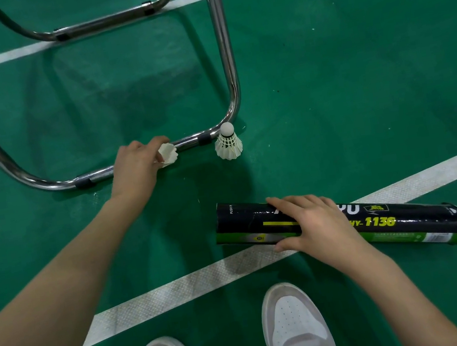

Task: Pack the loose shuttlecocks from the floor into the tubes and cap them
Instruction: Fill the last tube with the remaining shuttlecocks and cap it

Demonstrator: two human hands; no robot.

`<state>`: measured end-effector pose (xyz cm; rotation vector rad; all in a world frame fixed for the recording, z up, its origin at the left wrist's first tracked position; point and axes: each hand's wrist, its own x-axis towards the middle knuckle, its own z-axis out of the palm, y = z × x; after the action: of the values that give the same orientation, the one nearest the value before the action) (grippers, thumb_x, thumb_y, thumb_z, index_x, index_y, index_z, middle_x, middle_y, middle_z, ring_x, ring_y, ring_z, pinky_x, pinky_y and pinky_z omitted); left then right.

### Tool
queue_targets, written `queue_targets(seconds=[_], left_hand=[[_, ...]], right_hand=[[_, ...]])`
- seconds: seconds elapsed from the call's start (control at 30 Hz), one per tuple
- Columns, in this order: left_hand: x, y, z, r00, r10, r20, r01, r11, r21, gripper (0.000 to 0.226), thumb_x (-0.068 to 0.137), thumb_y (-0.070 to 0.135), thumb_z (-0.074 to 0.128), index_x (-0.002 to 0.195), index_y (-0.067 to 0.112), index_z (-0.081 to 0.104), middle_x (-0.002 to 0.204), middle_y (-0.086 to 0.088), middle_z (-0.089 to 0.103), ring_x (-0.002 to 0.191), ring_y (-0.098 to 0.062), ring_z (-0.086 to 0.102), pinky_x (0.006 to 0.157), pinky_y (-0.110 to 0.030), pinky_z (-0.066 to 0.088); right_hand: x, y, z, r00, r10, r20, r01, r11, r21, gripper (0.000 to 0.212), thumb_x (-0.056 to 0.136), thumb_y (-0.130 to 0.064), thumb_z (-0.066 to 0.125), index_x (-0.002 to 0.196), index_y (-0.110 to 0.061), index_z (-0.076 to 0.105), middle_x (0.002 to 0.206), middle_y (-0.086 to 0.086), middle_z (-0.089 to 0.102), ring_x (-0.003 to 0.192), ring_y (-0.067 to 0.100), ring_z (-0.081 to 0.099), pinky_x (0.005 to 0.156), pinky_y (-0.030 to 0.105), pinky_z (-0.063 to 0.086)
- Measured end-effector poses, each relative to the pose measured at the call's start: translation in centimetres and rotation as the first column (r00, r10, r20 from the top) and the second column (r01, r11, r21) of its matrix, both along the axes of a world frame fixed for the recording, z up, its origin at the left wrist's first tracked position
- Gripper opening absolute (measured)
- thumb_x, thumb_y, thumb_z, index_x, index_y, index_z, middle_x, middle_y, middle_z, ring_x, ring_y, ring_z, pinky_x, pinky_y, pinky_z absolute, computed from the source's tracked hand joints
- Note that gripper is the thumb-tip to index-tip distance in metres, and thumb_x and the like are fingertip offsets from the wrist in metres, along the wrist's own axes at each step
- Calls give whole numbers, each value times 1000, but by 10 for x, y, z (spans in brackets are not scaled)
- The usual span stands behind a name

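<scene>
**Head view: one shuttlecock in hand, tube steadied, feathers at risk**

Head view, looking down at green court flooring point(326, 82) crossed by white lines.

- Left hand point(138, 169): fingers curled round a white feathered shuttlecock point(168, 154), held just in front of the chromed steel chair frame point(227, 53). Only the feather skirt shows; the cork is hidden in the hand.
- Second white feathered shuttlecock point(228, 146): stands on its skirt, cork up, right of the held one, touching or just beside the frame's near right corner. Cannot tell which.
- Right hand point(316, 221): fingers draped over the black cardboard tube with yellow-green lettering point(408, 220), thumb against its near side. The tube lies on the floor across a white line, its left end facing the held shuttlecock. That end looks open, but its mouth is not plainly seen. No loose cap in view.
- Two white and grey shoes point(297, 332) near the bottom edge.

Risks, as judgement:
- Grip lies on or close to the feathers; squeezing could bend or snap them.
- Feeding it in skirt-first would splay the feathers against the tube rim; cork should lead.
- The round tube may roll if the right hand eases off.
- Reaching for the standing shuttlecock, the hand could knock it under the frame.
</scene>
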<state>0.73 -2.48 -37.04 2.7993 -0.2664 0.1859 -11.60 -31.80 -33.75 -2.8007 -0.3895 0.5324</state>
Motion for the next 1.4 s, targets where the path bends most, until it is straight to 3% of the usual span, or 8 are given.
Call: queue_targets(seconds=[0.2, 0.3, 0.47, 0.57, 0.8, 1.07, 1.23, 1.4], left_hand=[[-29, -9, 19, 964, 260, -51, -262, 906, -334, 39, 77, 21, 75, 113, 25, 59, 81, 13, 70, 102, -14, 55, 96, -25, 20], [-61, -15, 28, 906, 320, -278, -423, 650, -631, 41, 74, 18, 78, 105, 35, 59, 73, 19, 69, 100, -7, 62, 106, -36, 34], [-115, -34, 38, 772, 278, -571, -622, 150, -768, 45, 75, 8, 75, 112, 25, 58, 82, 5, 72, 78, -1, 66, 84, -20, 40], [-136, -49, 38, 713, 213, -668, -691, 54, -721, 48, 76, 7, 72, 119, 22, 57, 87, 1, 71, 82, 1, 64, 85, -20, 33], [-157, -76, 31, 676, 95, -731, -734, -2, -679, 44, 77, 8, 71, 116, 23, 57, 92, -4, 71, 81, 1, 67, 88, -20, 37], [-164, -84, 19, 710, -22, -704, -702, 52, -710, 44, 81, 14, 67, 122, 25, 54, 86, -2, 73, 90, -9, 66, 92, -27, 45], [-164, -92, 23, 743, -52, -668, -660, 113, -743, 47, 82, 5, 67, 123, 25, 53, 80, -2, 70, 78, -2, 67, 69, -10, 49], [-162, -91, 23, 765, -54, -642, -632, 137, -763, 52, 81, 2, 68, 124, 27, 51, 83, -9, 70, 80, -7, 68, 68, -11, 49]], right_hand=[[0, 0, 0, 1000, -4, 0, 4, 1000, -12, 83, 74, -62, 58, 143, -38, 20, 142, -12, 38, 130, 15, 32, 102, 31, 21], [0, 0, 0, 1000, -6, 0, 6, 1000, -3, 83, 73, -61, 59, 143, -37, 22, 141, -11, 39, 129, 16, 32, 102, 31, 22], [-1, 2, -2, 1000, -11, 2, 11, 1000, -5, 83, 73, -61, 60, 142, -38, 23, 141, -11, 40, 129, 16, 33, 102, 31, 22], [-3, 3, -3, 1000, -4, 6, 4, 1000, -10, 82, 72, -61, 60, 142, -38, 24, 140, -12, 40, 128, 16, 33, 101, 31, 22], [-4, 3, -2, 1000, -2, 4, 2, 1000, -20, 83, 72, -61, 60, 142, -38, 23, 141, -10, 39, 129, 17, 33, 103, 31, 21], [-5, 3, -2, 1000, -1, 9, 1, 1000, -17, 82, 72, -61, 61, 142, -38, 25, 141, -11, 40, 128, 17, 34, 102, 31, 22], [-7, 4, -3, 1000, -1, 21, 1, 1000, -3, 82, 71, -60, 63, 141, -37, 28, 139, -10, 43, 127, 18, 36, 101, 33, 23], [-6, 3, -3, 1000, -6, 18, 6, 1000, -4, 82, 71, -60, 63, 141, -37, 28, 139, -10, 42, 127, 18, 36, 101, 33, 23]])
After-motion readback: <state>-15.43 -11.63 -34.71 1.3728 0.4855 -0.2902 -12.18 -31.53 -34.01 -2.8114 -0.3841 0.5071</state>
